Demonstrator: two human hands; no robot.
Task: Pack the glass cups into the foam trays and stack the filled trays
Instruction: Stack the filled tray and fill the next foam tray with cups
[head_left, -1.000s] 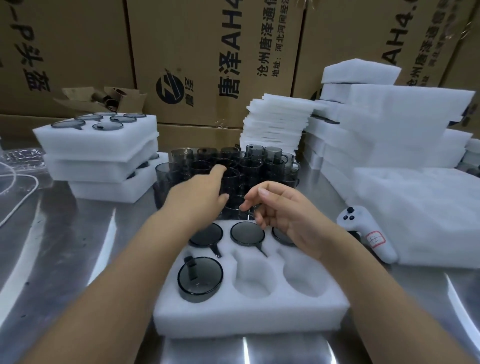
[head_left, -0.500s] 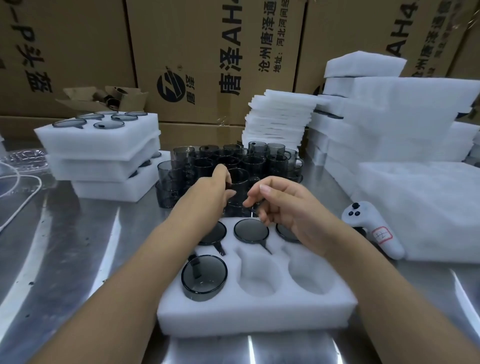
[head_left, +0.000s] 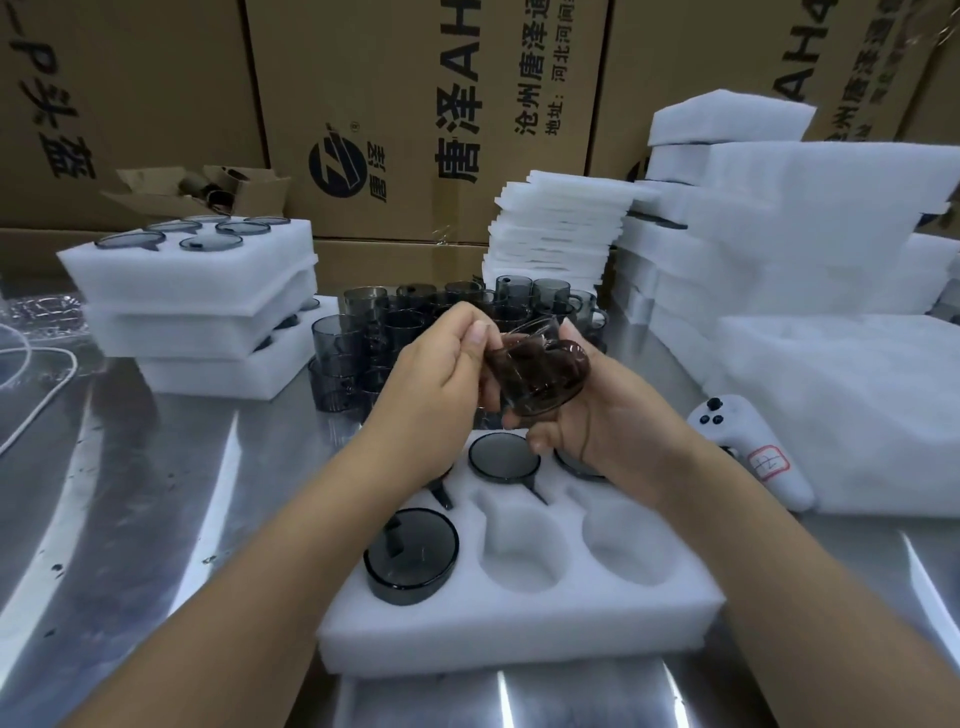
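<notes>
Cup (head_left: 543, 376) rose, tilted between left hand (head_left: 431, 379), right hand (head_left: 602, 431).

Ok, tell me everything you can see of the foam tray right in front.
The foam tray is a thick white block lying flat on the metal table. It has two rows of three round pockets, each with a handle notch. Dark glass cups fill the front left pocket and the back row, partly hidden; the front middle and right pockets are empty.
</notes>
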